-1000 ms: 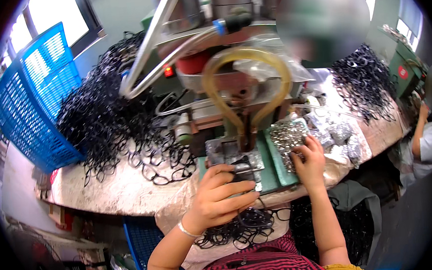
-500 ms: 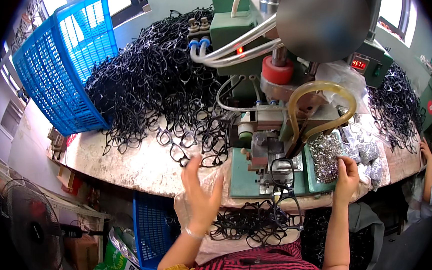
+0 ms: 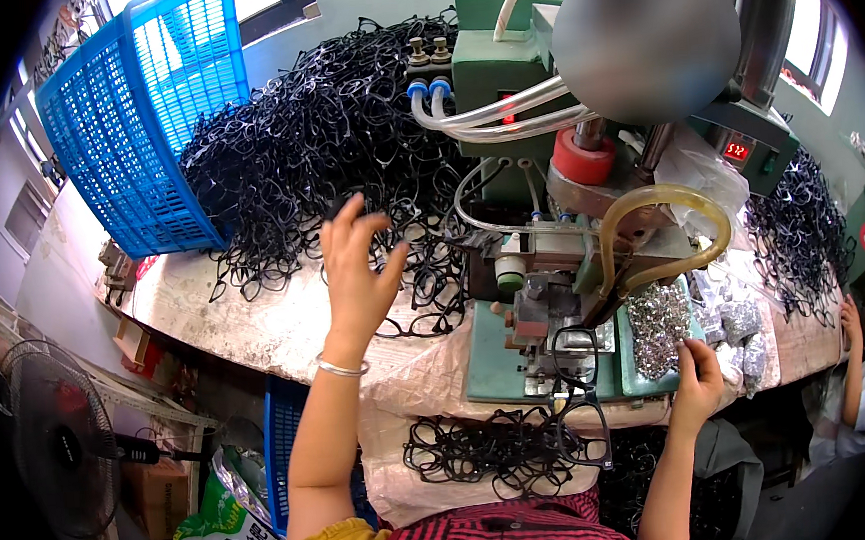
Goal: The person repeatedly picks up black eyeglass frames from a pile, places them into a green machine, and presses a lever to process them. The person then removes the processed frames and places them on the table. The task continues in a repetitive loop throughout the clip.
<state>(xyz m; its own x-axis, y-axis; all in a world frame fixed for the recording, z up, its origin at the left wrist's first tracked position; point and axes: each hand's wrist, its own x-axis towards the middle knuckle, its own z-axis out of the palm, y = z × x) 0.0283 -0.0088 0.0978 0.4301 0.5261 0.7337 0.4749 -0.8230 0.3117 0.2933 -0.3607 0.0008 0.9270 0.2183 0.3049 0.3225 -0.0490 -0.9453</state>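
At the far left a black standing fan [image 3: 58, 437] sits below the tabletop [image 3: 245, 318], and a blue plastic lattice basket [image 3: 145, 109] leans at the tabletop's back corner. It looms larger and nearer than half a second ago, since the view has swung left and closer.

Just right of the basket sprawls the big heap of black plastic eyeglass frames [image 3: 314, 158], thin-rimmed, glossy and tangled together, spilling toward the front edge. The left hand [image 3: 357, 265], wearing a thin silver bangle [image 3: 342, 369], has risen from the tabletop's front edge, where it was half a second ago, to the near fringe of that heap. Its fingers are spread and loose, holding nothing, with the fingertips touching or just over the nearest frames; I cannot tell which.

Further right stands the green metal press machine [image 3: 530, 83] with clear and yellowish hoses. One black frame [image 3: 575, 345] sits upright on its front fixture, well apart from the left hand, and more frames lie in a loose pile [image 3: 495, 451] on the lap below.

The right hand [image 3: 701, 382] remains at the tray of small silvery metal parts [image 3: 657, 324], as before, fingers curled at its near edge; whether it pinches a part cannot be told.
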